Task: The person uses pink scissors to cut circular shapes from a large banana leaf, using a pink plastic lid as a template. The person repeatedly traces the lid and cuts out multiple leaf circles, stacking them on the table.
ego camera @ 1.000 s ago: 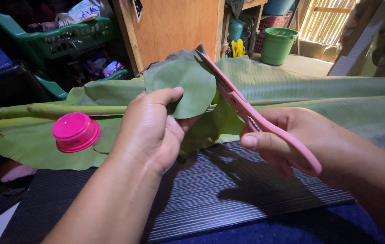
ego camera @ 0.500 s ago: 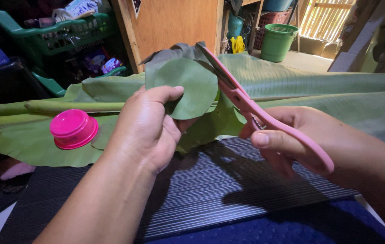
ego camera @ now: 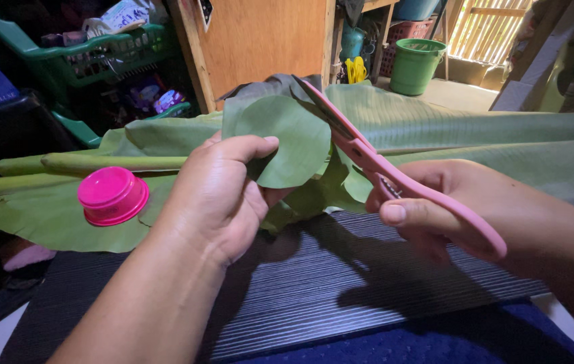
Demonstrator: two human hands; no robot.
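Our right hand (ego camera: 448, 202) grip clenched on pink scissors (ego camera: 395, 176) | our left hand (ego camera: 223, 192) grip pinching round leaf piece (ego camera: 290, 138) above dark table (ego camera: 341, 283) | blades at piece's edge | pink cup (ego camera: 112, 195) upturned on banana leaf (ego camera: 448, 125) behind

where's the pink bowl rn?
Head view, left side: the pink bowl sits upside down on the banana leaf, beside the left hand.
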